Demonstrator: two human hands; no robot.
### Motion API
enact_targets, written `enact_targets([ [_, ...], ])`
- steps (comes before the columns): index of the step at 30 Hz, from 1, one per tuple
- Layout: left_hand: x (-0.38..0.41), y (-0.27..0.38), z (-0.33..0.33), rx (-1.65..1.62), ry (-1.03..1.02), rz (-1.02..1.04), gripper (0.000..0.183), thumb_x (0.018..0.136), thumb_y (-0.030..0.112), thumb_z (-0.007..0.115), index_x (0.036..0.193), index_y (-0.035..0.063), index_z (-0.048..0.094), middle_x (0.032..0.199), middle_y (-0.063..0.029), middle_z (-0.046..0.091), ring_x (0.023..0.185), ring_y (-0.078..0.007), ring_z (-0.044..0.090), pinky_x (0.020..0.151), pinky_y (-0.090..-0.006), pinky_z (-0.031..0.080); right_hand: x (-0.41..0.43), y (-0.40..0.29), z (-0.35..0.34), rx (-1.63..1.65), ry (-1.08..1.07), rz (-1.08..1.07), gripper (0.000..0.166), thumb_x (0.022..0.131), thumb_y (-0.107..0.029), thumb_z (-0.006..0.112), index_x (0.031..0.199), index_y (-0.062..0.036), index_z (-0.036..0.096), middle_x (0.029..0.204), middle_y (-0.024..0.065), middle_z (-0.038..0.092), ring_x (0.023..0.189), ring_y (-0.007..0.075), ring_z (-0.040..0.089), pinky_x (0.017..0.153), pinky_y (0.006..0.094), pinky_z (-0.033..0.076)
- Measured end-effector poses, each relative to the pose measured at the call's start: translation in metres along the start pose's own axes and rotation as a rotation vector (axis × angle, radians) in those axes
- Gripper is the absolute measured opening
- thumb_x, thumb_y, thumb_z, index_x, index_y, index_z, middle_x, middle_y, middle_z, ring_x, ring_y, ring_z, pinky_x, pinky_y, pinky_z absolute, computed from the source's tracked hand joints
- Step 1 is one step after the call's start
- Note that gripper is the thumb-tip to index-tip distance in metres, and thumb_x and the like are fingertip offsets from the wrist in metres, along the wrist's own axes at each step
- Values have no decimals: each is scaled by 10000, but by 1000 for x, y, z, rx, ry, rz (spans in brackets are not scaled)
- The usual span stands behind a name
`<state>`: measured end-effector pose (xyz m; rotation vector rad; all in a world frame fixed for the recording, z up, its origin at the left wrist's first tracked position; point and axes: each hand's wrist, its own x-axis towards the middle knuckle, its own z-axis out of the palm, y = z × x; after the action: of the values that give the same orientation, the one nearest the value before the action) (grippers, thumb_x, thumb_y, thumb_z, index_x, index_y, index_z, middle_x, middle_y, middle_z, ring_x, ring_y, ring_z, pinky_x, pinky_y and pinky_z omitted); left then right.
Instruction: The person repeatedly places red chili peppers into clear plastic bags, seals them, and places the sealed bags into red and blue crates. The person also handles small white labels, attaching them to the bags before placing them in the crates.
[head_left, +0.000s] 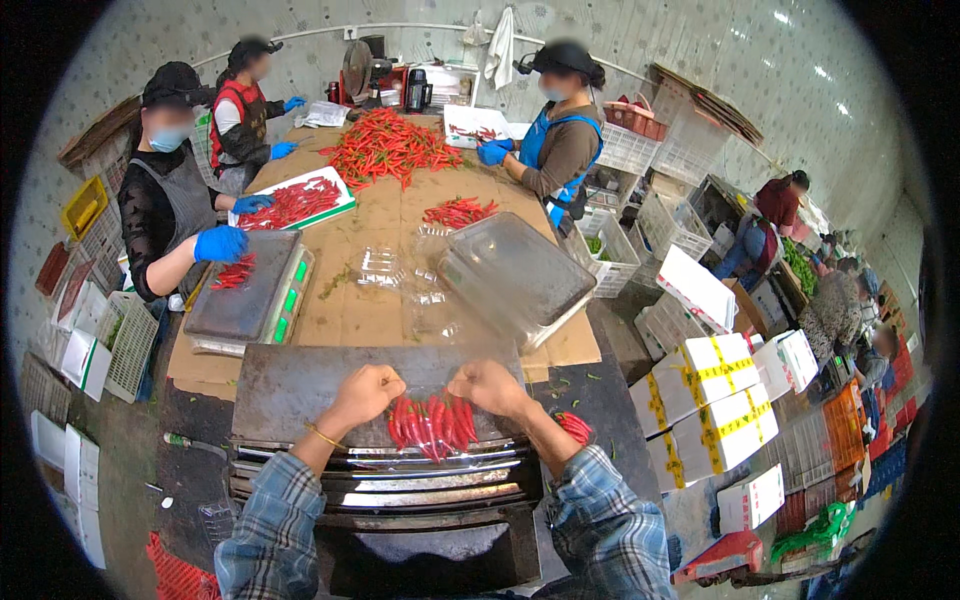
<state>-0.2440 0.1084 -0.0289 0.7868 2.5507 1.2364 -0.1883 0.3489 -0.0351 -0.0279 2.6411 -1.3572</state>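
In front of me lies a bundle of red chili peppers (431, 424) under glossy clear plastic film (486, 436). It rests at the front edge of a dark metal plate (300, 390), above the metal rollers (420, 480) of what looks like a film wrapping machine. My left hand (369, 392) pinches the film near the bundle's far left corner. At the far right corner, my right hand (489, 388) pinches the film likewise. The fingertips are partly hidden by the curled fingers. Beside my right wrist is a small pile of red chilies (572, 427).
Beyond the plate, a cardboard-covered table (375, 217) bears a large chili heap (394, 146), clear plastic trays (380, 266) and two metal-topped units (517, 270) (244, 281). Several gloved co-workers (566, 135) stand around it. Taped white boxes (705, 405) are stacked at right.
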Motion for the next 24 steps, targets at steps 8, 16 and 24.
enact_targets([
  [8, -24, -11, -9, -401, -51, -103, 248, 836, 193, 620, 700, -14, 639, 682, -42, 642, 647, -105, 575, 595, -269, 457, -29, -32, -7, -256, 136, 123, 462, 809, -493, 576, 787, -44, 680, 766, 193, 643, 760, 338, 625, 696, 406, 474],
  [16, -47, -11, 11, -739, -13, -308, 302, 933, 247, 496, 830, -5, 628, 744, -41, 631, 663, -115, 599, 570, -287, 491, -58, -20, 24, 708, 0, 76, 253, 950, -221, 445, 924, 15, 534, 755, 18, 546, 693, 134, 511, 630, 329, 453],
  [24, -65, 29, 14, -849, 169, -286, 321, 960, 277, 452, 828, 23, 599, 700, -3, 576, 559, -88, 543, 476, -253, 459, -79, -37, 29, 594, 308, -11, 261, 963, -218, 435, 973, 6, 570, 802, 7, 571, 726, 77, 504, 674, 240, 436],
])
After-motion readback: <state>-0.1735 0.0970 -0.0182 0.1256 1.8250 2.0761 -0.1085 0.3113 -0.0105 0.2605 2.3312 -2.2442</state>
